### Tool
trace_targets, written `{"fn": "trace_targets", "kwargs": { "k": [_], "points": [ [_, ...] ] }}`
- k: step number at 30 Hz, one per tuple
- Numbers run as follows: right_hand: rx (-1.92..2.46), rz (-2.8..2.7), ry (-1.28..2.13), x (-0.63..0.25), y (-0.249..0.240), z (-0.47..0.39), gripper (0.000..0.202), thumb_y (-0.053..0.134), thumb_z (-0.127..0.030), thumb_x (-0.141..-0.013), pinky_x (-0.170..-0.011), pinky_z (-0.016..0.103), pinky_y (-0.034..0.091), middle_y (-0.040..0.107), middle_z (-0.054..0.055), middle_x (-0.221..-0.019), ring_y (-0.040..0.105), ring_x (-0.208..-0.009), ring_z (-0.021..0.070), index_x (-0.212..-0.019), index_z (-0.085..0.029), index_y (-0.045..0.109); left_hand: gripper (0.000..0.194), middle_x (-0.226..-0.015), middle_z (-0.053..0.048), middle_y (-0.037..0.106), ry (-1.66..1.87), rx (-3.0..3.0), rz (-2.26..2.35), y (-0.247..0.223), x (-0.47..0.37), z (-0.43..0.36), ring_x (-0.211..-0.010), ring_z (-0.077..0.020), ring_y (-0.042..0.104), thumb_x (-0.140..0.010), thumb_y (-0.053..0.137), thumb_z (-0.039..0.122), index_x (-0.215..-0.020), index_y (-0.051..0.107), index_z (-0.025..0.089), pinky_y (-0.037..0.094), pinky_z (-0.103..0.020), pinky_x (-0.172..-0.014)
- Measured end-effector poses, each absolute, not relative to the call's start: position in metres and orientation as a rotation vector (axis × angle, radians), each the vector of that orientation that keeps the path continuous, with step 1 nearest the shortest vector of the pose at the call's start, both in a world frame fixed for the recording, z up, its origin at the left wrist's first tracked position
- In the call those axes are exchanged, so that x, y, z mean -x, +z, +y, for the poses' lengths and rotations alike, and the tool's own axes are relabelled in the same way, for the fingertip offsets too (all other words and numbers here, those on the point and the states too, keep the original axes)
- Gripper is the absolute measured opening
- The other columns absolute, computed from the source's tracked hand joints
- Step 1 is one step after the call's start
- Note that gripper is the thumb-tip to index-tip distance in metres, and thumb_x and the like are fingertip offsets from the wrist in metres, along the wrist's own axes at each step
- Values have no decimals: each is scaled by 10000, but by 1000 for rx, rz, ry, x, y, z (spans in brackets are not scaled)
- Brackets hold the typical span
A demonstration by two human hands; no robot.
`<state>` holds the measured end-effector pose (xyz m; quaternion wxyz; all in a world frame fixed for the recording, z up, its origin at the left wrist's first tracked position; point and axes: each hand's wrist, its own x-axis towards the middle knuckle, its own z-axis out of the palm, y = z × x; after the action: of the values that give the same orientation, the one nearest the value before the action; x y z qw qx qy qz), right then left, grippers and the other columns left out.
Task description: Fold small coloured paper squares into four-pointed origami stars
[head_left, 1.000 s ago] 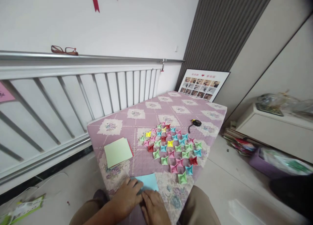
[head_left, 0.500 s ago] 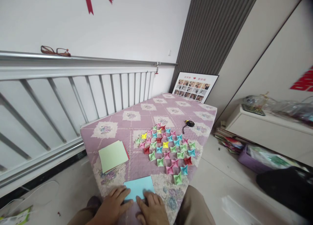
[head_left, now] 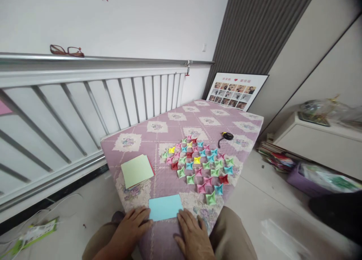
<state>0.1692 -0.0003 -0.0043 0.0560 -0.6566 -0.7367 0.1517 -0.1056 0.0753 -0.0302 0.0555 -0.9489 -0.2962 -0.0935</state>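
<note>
The blue sheet (head_left: 165, 208) lies flat on the near end of the table (head_left: 164, 235), between the person's two hands. The left hand (head_left: 134, 224) rests palm down at its left side, thumb and fingertips at the near left corner; the right hand (head_left: 194, 231) lies at the near right corner, thumb set apart from the fingers. Neither grip pinches anything: on both sides the fingers lie extended, reaching just to the sheet's edges.

The step in hand looks like steadying and squaring the sheet. It goes best with light, even pressure at both near corners, so that neither side skews. The cloth under it is patterned and looks quilted (a softer bed than bare wood), so any crease probably needs a firm stroke of a fingertip, worked from the middle outward, with the edges matched first. Whether the near edge is a fold cannot be told.

Left of the sheet and farther off sits the stack (head_left: 137, 171), pale green on top; to the right stand rows of folded pieces (head_left: 197, 160).

As for writing, the board (head_left: 236, 92) at the far end carries a line of red characters around a heart, too blurred to read. No brand shows legibly on the tape measure (head_left: 227, 136).
</note>
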Motion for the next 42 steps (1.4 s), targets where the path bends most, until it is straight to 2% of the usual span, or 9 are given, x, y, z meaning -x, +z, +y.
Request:
{"fn": "trace_targets", "kwargs": {
  "k": [5,8,14,20,25,30,33,38,42],
  "points": [
    [2127,-2122,363,-180,2,-3,516,549,-323,-818,-1045,601,234,440,78,-1416,355,-1319,328,-1325,-256,486,377,-1299,0,541,-284,2887,-961,-26,102,73,-1204,-177,447,-864,567,129,-1172,558,346,330,-320,-1021],
    [2097,-2096,336,-157,6,2,626,556,-266,-798,-1065,620,175,329,79,-1479,267,-1362,332,-1398,-242,380,369,-1301,1,539,-284,2889,-975,-26,102,73,-1206,-176,445,-867,573,145,-1174,563,350,324,-323,-1025],
    [1386,-2462,555,-90,4,31,823,582,-428,-814,-1133,498,127,218,41,-1525,157,-1406,245,-1477,-259,125,455,-1318,-3,526,-227,2932,-936,-22,104,74,-1225,-185,425,-855,613,249,-1280,486,350,307,-334,-1042],
    [1607,-2441,611,-116,-4,48,793,569,-461,-811,-1135,492,62,137,81,-1539,86,-1417,231,-1465,-203,202,350,-1343,-7,509,-214,2930,-974,-23,105,73,-1231,-189,423,-875,586,223,-1200,553,349,332,-346,-1025],
    [1900,-2360,574,-161,5,41,783,562,-442,-803,-1120,522,87,135,93,-1535,108,-1413,256,-1460,-183,226,432,-1351,-6,500,-188,2955,-1057,-24,103,71,-1237,-196,418,-852,578,123,-1209,531,362,335,-372,-1020],
    [2168,-2174,393,-165,8,30,715,476,-409,-839,-1097,581,69,138,111,-1528,115,-1410,287,-1455,-133,239,394,-1366,-19,471,-175,3020,-1100,-20,101,70,-1244,-213,398,-860,577,217,-1230,513,338,322,-362,-1025],
    [1987,-2297,392,-147,-2,22,737,497,-330,-806,-1110,555,48,93,48,-1536,100,-1414,264,-1468,-203,199,302,-1341,-18,487,-130,3039,-1160,-9,95,71,-1222,-213,410,-898,531,264,-1192,542,330,321,-364,-1017],
    [1718,-2449,539,-128,-28,16,717,486,-398,-810,-1108,565,95,93,-2,-1532,100,-1413,267,-1460,-251,222,163,-1135,-61,603,-3,3025,-1416,15,59,69,-1115,-242,487,-903,498,255,-943,652,217,340,-425,-987],
    [1722,-2460,542,-129,-29,17,659,464,-385,-820,-1111,568,82,181,25,-1520,114,-1409,276,-1438,-224,301,311,-1241,-61,562,-217,3052,-1582,15,17,63,-1122,-186,494,-887,461,196,-1182,560,192,363,-312,-994]
  ]
}}
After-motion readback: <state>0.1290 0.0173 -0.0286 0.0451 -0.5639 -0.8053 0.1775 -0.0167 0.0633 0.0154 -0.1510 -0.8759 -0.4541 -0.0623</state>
